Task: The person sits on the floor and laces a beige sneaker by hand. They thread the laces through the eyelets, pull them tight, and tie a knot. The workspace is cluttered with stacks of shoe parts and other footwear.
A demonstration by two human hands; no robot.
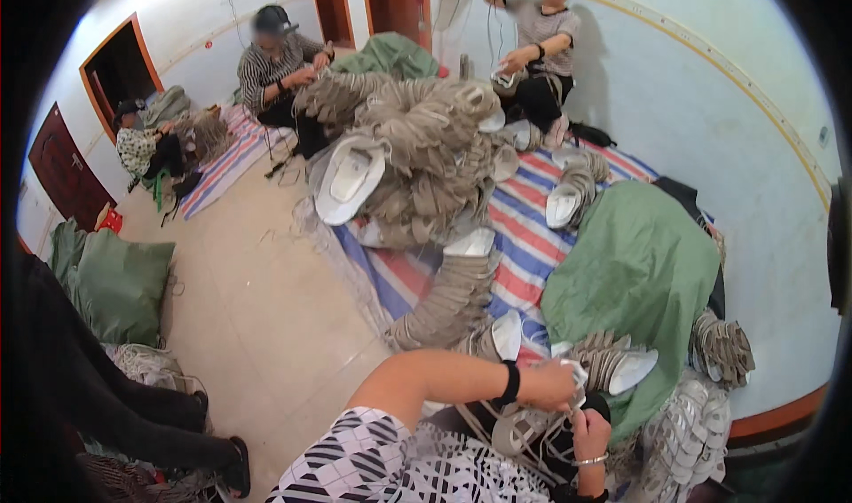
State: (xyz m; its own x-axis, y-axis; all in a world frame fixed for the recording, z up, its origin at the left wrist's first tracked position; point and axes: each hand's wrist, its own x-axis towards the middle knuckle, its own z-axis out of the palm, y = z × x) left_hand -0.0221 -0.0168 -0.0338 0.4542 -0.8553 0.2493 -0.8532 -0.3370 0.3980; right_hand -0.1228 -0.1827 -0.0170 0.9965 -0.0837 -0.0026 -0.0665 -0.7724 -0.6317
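Observation:
My left hand (548,387), with a black band at the wrist, is closed on a pale shoe upper (579,375) over my lap. Just below and to the right, my right hand (591,434) is closed too, a bracelet on its wrist. What its fingers pinch is too small to make out; light cords run between the two hands. Another beige and white shoe upper (513,431) lies by my left wrist. Right beyond my hands, a row of nested beige uppers (606,361) rests on the green cloth (635,263).
A large heap of beige shoe uppers (417,157) covers the striped sheet (524,277) ahead. Several people sit working around it. At left are a stuffed green sack (124,285) and a standing person's dark-clothed legs (115,396). White uppers (683,432) are stacked at right.

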